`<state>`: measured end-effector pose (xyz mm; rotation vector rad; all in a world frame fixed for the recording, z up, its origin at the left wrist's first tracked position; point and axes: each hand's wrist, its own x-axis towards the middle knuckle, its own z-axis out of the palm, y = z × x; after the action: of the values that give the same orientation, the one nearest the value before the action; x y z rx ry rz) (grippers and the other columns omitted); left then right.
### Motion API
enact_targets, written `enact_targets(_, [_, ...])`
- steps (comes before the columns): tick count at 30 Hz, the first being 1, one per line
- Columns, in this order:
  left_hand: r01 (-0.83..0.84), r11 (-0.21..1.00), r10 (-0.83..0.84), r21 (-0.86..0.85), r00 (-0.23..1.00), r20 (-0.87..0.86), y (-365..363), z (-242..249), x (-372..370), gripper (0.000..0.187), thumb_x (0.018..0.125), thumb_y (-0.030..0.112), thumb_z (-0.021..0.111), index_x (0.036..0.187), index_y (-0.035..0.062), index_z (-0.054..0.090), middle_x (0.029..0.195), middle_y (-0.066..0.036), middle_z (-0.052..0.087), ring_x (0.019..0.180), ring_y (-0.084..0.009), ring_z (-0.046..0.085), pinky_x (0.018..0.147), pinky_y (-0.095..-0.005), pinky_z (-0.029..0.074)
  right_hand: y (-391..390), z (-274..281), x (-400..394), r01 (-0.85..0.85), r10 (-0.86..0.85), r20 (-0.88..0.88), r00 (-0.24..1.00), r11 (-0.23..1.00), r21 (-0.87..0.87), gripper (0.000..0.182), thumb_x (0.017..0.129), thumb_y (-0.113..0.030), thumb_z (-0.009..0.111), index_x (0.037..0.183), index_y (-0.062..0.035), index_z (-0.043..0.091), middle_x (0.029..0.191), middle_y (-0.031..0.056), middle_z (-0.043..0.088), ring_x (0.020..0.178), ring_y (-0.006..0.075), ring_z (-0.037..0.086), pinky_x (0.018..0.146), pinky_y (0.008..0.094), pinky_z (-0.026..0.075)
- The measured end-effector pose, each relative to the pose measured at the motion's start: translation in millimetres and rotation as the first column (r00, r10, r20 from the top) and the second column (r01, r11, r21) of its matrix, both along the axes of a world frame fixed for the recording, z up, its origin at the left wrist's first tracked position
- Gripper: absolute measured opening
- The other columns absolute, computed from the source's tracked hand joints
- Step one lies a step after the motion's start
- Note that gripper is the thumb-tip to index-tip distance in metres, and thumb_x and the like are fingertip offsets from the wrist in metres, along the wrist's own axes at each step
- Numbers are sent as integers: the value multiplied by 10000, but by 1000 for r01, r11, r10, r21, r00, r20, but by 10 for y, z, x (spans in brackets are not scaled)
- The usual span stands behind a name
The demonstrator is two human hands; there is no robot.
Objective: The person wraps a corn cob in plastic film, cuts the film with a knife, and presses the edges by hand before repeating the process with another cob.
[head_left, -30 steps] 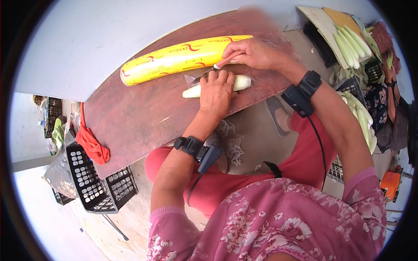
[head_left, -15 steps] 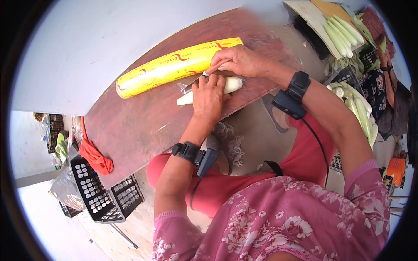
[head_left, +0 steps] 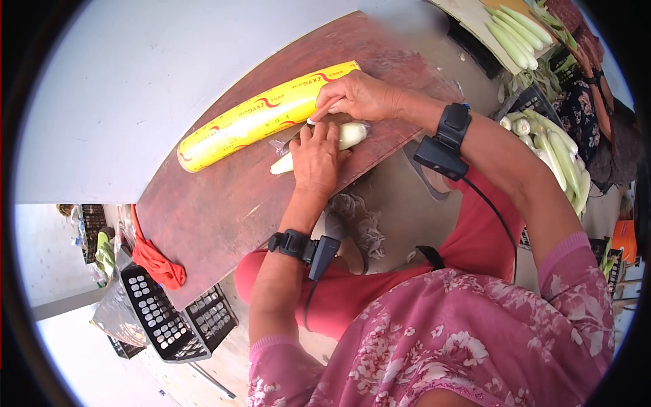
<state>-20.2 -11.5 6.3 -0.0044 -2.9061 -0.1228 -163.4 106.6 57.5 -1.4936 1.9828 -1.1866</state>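
A pale, tapered ear of corn point(head_left: 352, 136) lies on the reddish table, with clear plastic film point(head_left: 278, 144) showing near it. My left hand point(head_left: 316, 159) is laid across the ear with its fingers curled over it, so the middle is covered. My right hand point(head_left: 359, 95) grips the brown handle of a knife point(head_left: 327, 108), just above the left fingertips. Its thin blade points down and left, partly hidden by the left fingers. Right behind the hands lies a big yellow roll of cling film point(head_left: 251, 122) with red print.
The reddish table point(head_left: 203, 224) meets a white wall. A red cloth point(head_left: 159, 264) hangs at its left end, above black crates point(head_left: 159, 319). At right stand pale ears in a heap point(head_left: 559, 159) and more on a board point(head_left: 519, 37). Another person point(head_left: 597, 102) sits there.
The view has shifted a little, so the table's left end and the crates sit lower. Both hands keep nearly the same place on the corn and the knife.
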Motion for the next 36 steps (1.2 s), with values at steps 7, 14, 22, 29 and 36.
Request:
enact_targets(7, [7,1000,-8,-15,998,-55,-15,-39,9,564,700,342,761,1176,110,566,1037,-33,548,968,-240,511,837,-405,382,71,-44,-105,9,-8,-102,995,1000,14,167,853,13,487,982,35,591,951,123,723,967,199,689,839,306,510])
enact_targets(14, [4,1000,-5,-5,998,-65,-3,1,22,559,697,342,763,1168,110,571,1019,-29,553,952,-237,510,835,-398,375,152,12,-98,16,-15,-141,990,1000,2,159,845,-29,518,957,36,610,943,119,719,923,231,692,817,315,512])
enact_targets(22, [6,1000,-4,29,998,-62,-19,18,8,527,695,325,767,1132,104,574,1009,-39,562,942,-249,519,828,-403,381,479,-45,-284,109,-103,-143,984,994,31,171,800,13,588,964,34,630,910,154,708,863,232,691,761,336,504])
enact_targets(29, [-11,998,14,57,999,-47,-17,35,-4,510,689,310,773,1118,115,577,1028,-43,572,991,-270,530,808,-421,408,1039,-68,-552,124,-101,-200,975,987,104,191,795,-1,608,983,11,636,944,79,672,881,157,636,789,293,481])
enact_targets(36, [6,996,-6,89,1000,2,-54,66,-25,536,679,309,784,1139,108,596,1047,-72,597,1012,-301,543,844,-438,432,1783,110,-908,201,-183,-95,979,947,251,185,806,-24,617,987,9,642,945,37,674,881,122,613,791,267,477])
